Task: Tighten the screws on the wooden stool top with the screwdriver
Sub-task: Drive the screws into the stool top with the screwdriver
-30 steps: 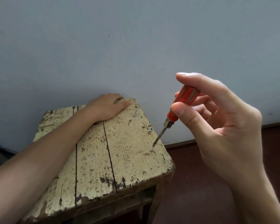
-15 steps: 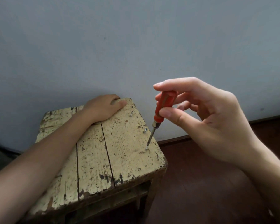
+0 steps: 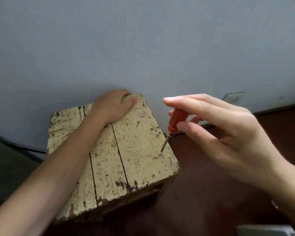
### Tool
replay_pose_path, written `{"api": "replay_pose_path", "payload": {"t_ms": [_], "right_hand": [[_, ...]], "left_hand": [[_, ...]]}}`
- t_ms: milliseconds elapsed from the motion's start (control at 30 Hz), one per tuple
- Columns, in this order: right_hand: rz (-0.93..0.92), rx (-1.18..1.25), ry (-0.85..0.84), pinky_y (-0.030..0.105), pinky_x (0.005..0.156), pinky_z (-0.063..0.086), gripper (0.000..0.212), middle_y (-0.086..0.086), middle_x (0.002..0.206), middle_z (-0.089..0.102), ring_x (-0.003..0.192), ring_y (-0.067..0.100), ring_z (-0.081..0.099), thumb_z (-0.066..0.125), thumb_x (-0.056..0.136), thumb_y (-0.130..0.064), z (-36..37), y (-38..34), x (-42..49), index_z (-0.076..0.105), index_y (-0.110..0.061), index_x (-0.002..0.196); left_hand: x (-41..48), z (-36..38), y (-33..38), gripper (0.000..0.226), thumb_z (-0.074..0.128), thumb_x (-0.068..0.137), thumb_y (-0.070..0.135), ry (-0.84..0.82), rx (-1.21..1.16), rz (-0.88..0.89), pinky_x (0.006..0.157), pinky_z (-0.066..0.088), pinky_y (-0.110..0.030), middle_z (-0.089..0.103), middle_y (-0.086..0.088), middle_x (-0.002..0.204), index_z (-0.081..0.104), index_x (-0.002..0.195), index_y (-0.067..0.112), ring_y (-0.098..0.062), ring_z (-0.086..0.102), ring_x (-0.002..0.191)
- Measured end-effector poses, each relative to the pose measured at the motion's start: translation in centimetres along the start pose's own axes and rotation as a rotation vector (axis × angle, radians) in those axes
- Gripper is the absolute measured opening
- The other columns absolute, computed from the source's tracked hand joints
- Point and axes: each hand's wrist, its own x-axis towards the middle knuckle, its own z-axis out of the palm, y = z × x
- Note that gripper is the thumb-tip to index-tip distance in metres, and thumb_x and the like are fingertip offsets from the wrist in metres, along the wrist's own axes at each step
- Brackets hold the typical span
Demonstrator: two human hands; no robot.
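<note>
A worn wooden stool top (image 3: 136,160) with peeling cream paint fills the lower middle. My left hand (image 3: 112,106) grips its far edge, fingers curled over the back. My right hand (image 3: 220,135) holds an orange-handled screwdriver (image 3: 175,121) between thumb and fingers, shaft tilted down to the left. Its tip rests in a screw (image 3: 160,153) near the right edge of the top. A second screw (image 3: 158,134) sticks up just beyond it, and a third screw (image 3: 143,113) sits farther back along the same edge.
The stool stands against a grey wall (image 3: 143,48) on a dark red-brown floor (image 3: 211,201). A wall socket (image 3: 233,97) is low on the right. A dark object (image 3: 7,167) lies at the left, a pale object (image 3: 266,230) at the bottom right corner.
The view has shifted, showing more of the stool top and the wall socket. My right hand keeps the screwdriver on the same screw, fingers repositioned on the handle. The left hand stays on the far edge.
</note>
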Motion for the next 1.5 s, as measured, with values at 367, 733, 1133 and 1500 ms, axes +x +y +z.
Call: {"api": "replay_pose_path", "payload": {"t_ms": [367, 733, 1133, 1500], "right_hand": [[0.193, -0.13, 0.174, 0.026, 0.078, 0.058, 0.036, -0.001, 0.107, 0.075, 0.096, 0.011, 0.074, 0.081, 0.097, -0.013, 0.6, -2.6, -0.8, 0.07, -0.026, 0.129], [0.241, -0.141, 0.114, 0.016, 0.088, 0.052, 0.048, -0.005, 0.123, 0.071, 0.113, 0.016, 0.073, 0.068, 0.103, -0.001, 0.9, -3.5, -1.3, 0.062, -0.019, 0.148], [0.186, -0.178, 0.13, 0.016, 0.079, 0.053, 0.036, -0.001, 0.105, 0.075, 0.099, 0.011, 0.074, 0.078, 0.099, -0.013, 1.0, -3.2, -0.3, 0.072, -0.024, 0.133], [0.11, -0.097, -0.038, 0.025, 0.091, 0.054, 0.043, 0.0, 0.125, 0.07, 0.108, 0.02, 0.074, 0.065, 0.107, -0.005, 0.1, -1.7, 0.7, 0.06, -0.011, 0.149]], "left_hand": [[-0.1, 0.2, -0.3, 0.063, 0.035, 0.093, 0.076, 0.007, 0.006, 0.02, 0.082, 0.036, -0.036, 0.067, 0.001, 0.132, 0.063, 0.129, 0.032, -0.027, 0.059, 0.121], [-0.2, 0.1, -0.2, 0.063, 0.039, 0.095, 0.073, 0.013, -0.004, 0.011, 0.093, 0.042, -0.04, 0.065, -0.001, 0.137, 0.062, 0.135, 0.029, -0.03, 0.057, 0.125], [0.0, 0.2, -0.4, 0.061, 0.039, 0.092, 0.074, 0.025, -0.01, 0.002, 0.081, 0.035, -0.035, 0.067, 0.003, 0.13, 0.064, 0.128, 0.032, -0.026, 0.06, 0.12], [0.1, 0.1, -0.4, 0.066, 0.037, 0.092, 0.079, 0.01, -0.001, -0.012, 0.093, 0.042, -0.041, 0.065, 0.003, 0.136, 0.063, 0.132, 0.034, -0.027, 0.057, 0.124]]}}
